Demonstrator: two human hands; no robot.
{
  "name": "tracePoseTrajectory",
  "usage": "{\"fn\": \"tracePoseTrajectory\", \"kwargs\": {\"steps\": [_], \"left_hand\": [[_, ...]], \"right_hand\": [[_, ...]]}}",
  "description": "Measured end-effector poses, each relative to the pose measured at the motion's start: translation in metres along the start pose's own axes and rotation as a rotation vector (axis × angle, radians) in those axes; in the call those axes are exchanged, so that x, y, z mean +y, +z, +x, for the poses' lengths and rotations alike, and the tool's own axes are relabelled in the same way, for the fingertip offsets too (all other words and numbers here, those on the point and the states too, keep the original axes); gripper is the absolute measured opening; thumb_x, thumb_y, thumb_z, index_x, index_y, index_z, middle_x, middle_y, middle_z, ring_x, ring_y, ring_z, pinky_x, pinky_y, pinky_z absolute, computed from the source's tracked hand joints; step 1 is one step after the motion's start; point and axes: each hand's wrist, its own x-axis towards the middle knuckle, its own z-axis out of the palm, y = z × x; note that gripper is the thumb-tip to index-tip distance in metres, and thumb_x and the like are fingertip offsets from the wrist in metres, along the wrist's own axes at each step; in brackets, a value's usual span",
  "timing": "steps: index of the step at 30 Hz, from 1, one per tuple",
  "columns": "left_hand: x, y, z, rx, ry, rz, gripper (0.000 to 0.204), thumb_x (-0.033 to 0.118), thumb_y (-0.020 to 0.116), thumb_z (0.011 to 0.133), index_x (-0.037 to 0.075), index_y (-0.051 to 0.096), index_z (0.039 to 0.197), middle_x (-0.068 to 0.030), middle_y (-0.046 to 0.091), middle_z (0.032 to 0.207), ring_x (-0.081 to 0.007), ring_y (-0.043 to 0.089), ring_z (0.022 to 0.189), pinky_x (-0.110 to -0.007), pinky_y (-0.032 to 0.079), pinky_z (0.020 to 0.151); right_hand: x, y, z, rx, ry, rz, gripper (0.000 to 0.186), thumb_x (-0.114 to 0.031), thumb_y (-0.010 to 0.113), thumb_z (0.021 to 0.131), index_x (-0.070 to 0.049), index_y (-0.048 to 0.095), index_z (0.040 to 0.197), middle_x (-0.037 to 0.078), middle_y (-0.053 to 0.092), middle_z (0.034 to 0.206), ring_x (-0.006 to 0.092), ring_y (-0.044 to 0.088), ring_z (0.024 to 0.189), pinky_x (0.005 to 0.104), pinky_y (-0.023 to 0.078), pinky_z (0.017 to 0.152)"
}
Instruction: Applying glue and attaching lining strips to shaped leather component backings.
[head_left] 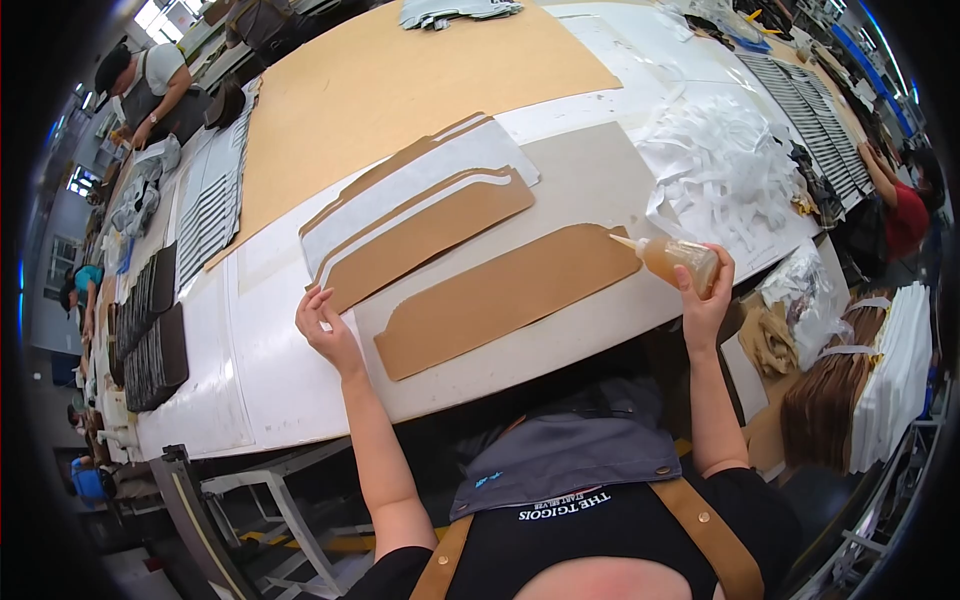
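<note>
My right hand point(708, 285) is wrapped round a clear squeeze bottle point(668, 257) with amber liquid in it. The bottle is tilted, its pale pointed nozzle at the right end of the near tan panel point(505, 297), which lies flat. Farther left lies a second tan panel point(430, 225) with a white strip along its far edge. Behind it, and partly under it, is a white-faced panel point(400, 180) with a tan border. My left hand point(326, 325) is at the near left corner of the second panel, its fingers loosely bent and apart, holding nothing that I can see.
A grey board point(590, 165) lies under the panels on the white table point(280, 345). Beyond is a large tan sheet point(400, 75). White strips point(720, 165) are heaped at the right; bundled brown and white pieces point(860, 375) stand below. Dark stacked pieces point(150, 335) lie left. Other people work around.
</note>
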Motion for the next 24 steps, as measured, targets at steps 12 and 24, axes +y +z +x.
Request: {"fn": "tracePoseTrajectory", "kwargs": {"steps": [12, 24], "left_hand": [[-0.0007, 0.0007, 0.0001, 0.008, -0.005, -0.002, 0.018, -0.004, 0.056, 0.099, 0.004, 0.072, 0.098, -0.0066, 0.067, 0.119, -0.0252, 0.055, 0.123, -0.039, 0.045, 0.104], [0.005, -0.0008, 0.001, 0.009, 0.021, 0.036, 0.019, -0.004, 0.056, 0.099, 0.005, 0.073, 0.097, -0.0061, 0.067, 0.119, -0.0247, 0.055, 0.123, -0.038, 0.045, 0.103]], "right_hand": [[0.001, -0.0001, -0.0015, -0.016, -0.038, -0.034, 0.053, -0.02, 0.082, 0.092, -0.004, 0.054, 0.134, 0.009, 0.06, 0.126, 0.021, 0.056, 0.119, 0.0346, 0.043, 0.106], [-0.003, 0.0012, -0.0042, -0.036, -0.125, -0.094, 0.053, -0.018, 0.082, 0.091, -0.003, 0.054, 0.133, 0.01, 0.061, 0.126, 0.0224, 0.057, 0.117, 0.0352, 0.044, 0.105]]}}
